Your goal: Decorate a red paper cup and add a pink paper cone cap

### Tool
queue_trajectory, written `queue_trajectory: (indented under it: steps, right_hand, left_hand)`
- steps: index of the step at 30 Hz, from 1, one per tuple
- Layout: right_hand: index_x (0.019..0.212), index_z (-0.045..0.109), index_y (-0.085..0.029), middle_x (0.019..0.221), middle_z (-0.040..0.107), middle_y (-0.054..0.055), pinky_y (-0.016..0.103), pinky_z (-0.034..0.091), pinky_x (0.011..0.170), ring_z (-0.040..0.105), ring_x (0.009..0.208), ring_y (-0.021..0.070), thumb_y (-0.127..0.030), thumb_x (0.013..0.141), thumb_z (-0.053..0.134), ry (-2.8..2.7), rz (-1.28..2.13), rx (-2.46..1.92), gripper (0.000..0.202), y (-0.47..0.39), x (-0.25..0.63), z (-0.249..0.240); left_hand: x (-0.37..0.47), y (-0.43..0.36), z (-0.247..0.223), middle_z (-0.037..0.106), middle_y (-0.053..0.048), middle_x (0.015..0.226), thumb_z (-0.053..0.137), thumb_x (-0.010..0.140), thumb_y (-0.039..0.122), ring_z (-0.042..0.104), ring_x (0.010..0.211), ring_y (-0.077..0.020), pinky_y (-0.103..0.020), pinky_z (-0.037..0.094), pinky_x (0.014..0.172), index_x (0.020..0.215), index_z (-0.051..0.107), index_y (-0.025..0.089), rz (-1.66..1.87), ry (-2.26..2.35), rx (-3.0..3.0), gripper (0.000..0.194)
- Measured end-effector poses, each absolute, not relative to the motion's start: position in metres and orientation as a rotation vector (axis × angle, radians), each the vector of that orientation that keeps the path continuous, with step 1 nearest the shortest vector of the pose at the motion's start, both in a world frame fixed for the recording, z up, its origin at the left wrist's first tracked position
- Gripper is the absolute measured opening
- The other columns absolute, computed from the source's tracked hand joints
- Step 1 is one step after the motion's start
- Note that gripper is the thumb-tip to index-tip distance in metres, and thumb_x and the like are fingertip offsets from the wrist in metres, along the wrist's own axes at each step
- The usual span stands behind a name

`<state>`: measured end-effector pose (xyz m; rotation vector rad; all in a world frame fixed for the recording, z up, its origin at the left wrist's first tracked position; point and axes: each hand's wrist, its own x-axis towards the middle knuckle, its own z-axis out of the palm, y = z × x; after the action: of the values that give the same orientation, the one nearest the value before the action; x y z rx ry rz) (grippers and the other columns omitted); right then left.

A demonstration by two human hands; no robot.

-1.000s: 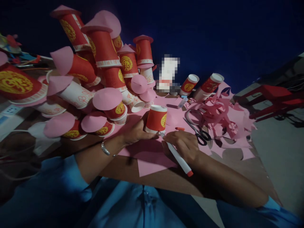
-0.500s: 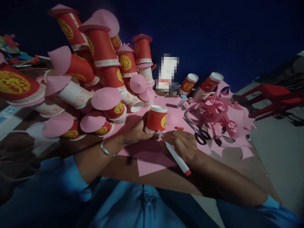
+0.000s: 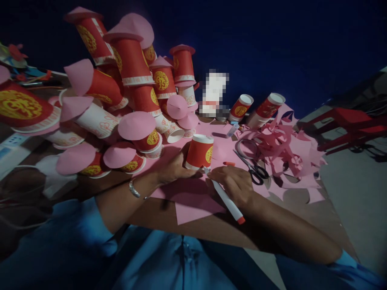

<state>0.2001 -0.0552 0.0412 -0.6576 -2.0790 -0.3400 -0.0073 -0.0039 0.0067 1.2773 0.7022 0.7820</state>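
Cup [image 3: 198, 152], red with a yellow emblem, is base up near the middle of the table [image 3: 157, 215], set back from the near edge, over pink paper [image 3: 193, 207]. The left hand [image 3: 173, 170] has it by the left side, grip closed to the cup's width, thumb along the lower rim. The right hand [image 3: 232, 183] has its grip closed around a white marker [image 3: 228, 201], close to the writing end. That end meets the cup's lower rim at the front, and the red end slants toward the table's near edge.

Just beyond the right hand is a small orange-red cap [image 3: 229, 164]. Right of it lie open scissors [image 3: 258, 175] with black handles, their blades pointing toward the far left. Cut pink scraps [image 3: 284, 149] are heaped along the table's right edge. Toward the far edge are two cup groups: a single red cup [image 3: 241, 108] and, to its right, a nested stack [image 3: 266, 110]. A small bottle or glue stick [image 3: 232, 131] lies nearer; which, I cannot tell.

A tall pile of cups [image 3: 133, 60], many with pink cone tops, fills the table's left side. Past the right edge, a red stool [image 3: 350, 121] stands on the floor [image 3: 359, 189].
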Motion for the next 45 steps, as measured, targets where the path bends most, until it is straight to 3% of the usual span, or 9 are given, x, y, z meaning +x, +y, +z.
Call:
queue_trajectory:
  steps: [10, 25, 45]
  right_hand:
    - [0.104, 0.062, -0.013, 0.074, 0.073, 0.005, 0.027, 0.055, 0.056, 0.069, 0.061, 0.0157, -0.009, 0.097, 0.065, -2.115, -0.304, -0.635, 0.009, -0.0541, 0.2038, 0.0400]
    - [0.099, 0.061, -0.016, 0.070, 0.071, 0.002, 0.025, 0.053, 0.054, 0.066, 0.057, 0.0142, -0.008, 0.098, 0.063, -2.082, -0.360, -0.677, 0.008, -0.0544, 0.2025, 0.0422]
    - [0.101, 0.062, -0.015, 0.072, 0.071, 0.003, 0.026, 0.052, 0.054, 0.066, 0.058, 0.0151, -0.005, 0.095, 0.064, -2.111, -0.367, -0.691, 0.012, -0.0556, 0.2044, 0.0425]
  left_hand:
    - [-0.0050, -0.0044, 0.0082, 0.066, -0.015, 0.145, 0.096, 0.069, 0.046, 0.065, 0.130, -0.0384, -0.049, 0.059, 0.100, 0.140, 0.049, 0.024, 0.763, 0.709, 1.255, 0.087]
    - [-0.0051, -0.0049, 0.0087, 0.075, -0.014, 0.130, 0.094, 0.073, 0.036, 0.072, 0.121, -0.0368, -0.053, 0.058, 0.104, 0.140, 0.048, 0.021, 0.769, 0.732, 1.232, 0.083]
    - [-0.0047, -0.0050, 0.0115, 0.073, -0.009, 0.123, 0.096, 0.069, 0.036, 0.070, 0.116, -0.0328, -0.049, 0.059, 0.097, 0.134, 0.051, 0.023, 0.768, 0.662, 1.132, 0.080]
